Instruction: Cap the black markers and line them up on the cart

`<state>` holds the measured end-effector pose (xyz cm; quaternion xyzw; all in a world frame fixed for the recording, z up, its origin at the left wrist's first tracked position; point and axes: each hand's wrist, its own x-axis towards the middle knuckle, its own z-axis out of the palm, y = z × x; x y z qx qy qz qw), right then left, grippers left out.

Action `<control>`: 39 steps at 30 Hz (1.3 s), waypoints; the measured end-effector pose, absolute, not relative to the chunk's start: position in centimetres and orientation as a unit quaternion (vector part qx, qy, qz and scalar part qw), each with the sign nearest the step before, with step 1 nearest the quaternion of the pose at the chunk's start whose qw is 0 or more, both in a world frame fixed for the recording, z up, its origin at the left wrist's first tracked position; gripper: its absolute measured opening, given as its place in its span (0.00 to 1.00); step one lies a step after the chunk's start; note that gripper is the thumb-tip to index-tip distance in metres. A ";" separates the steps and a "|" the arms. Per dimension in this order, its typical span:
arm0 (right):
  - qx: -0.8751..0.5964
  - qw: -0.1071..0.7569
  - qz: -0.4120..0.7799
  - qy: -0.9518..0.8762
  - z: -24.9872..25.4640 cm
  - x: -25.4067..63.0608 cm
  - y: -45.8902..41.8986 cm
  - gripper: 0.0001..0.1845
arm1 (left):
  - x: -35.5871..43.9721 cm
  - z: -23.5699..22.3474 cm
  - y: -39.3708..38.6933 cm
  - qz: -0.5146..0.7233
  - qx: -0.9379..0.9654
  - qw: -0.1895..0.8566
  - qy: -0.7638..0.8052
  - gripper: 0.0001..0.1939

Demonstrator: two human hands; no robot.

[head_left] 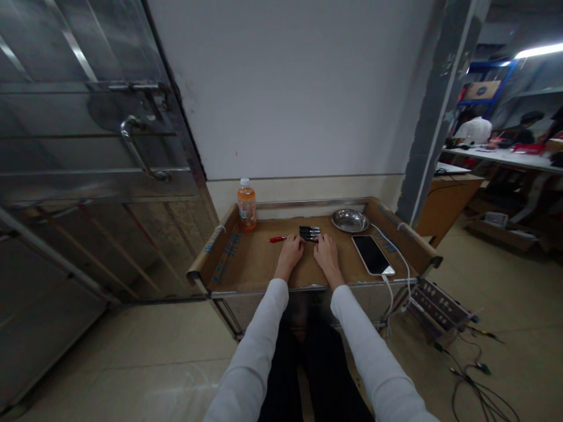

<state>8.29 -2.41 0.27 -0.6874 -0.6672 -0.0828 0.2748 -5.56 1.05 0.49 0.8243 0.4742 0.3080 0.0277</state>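
Several black pens [309,230] lie side by side in a small row on the cardboard-covered top of a cart. My left hand [290,253] rests at the left end of the nearest pen, fingers curled in and pressed together on it. At that pen's right end, my right hand [326,256] has its fingertips closed in the same way. The fingertips partly hide the pen ends. A red pen [277,239] lies apart, just left of my left hand, pointing sideways.
An orange drink bottle [247,205] stands at the back left of the cardboard top [259,272]. A shiny metal dish [349,220] sits back right, near a phone [373,255] with a white cable [389,299]. A power strip [444,310] and cords lie on the floor. People sit far right.
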 end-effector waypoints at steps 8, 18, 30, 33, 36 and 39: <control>-0.686 0.270 -0.083 -0.670 0.2 8.3 -2.4 0.12 | -5.7 0.7 1.1 0.313 0.805 0.045 0.501 0.07; -0.666 0.262 -0.075 -0.695 0.4 8.5 -2.3 0.11 | -5.6 1.0 0.7 0.313 0.811 0.049 0.492 0.06; -0.635 0.299 -0.046 -0.711 0.0 8.6 -1.8 0.11 | -5.7 1.3 0.6 0.320 0.820 0.066 0.470 0.06; -0.608 0.309 -0.022 -0.731 -0.1 8.6 -1.6 0.11 | -5.8 1.1 0.8 0.318 0.822 0.075 0.466 0.05; -0.590 0.325 -0.007 -0.739 -0.2 8.7 -1.4 0.12 | -5.7 1.0 0.8 0.324 0.815 0.081 0.474 0.06; -0.580 0.341 -0.001 -0.739 -0.3 8.7 -1.3 0.13 | -5.7 1.1 0.6 0.331 0.805 0.085 0.485 0.05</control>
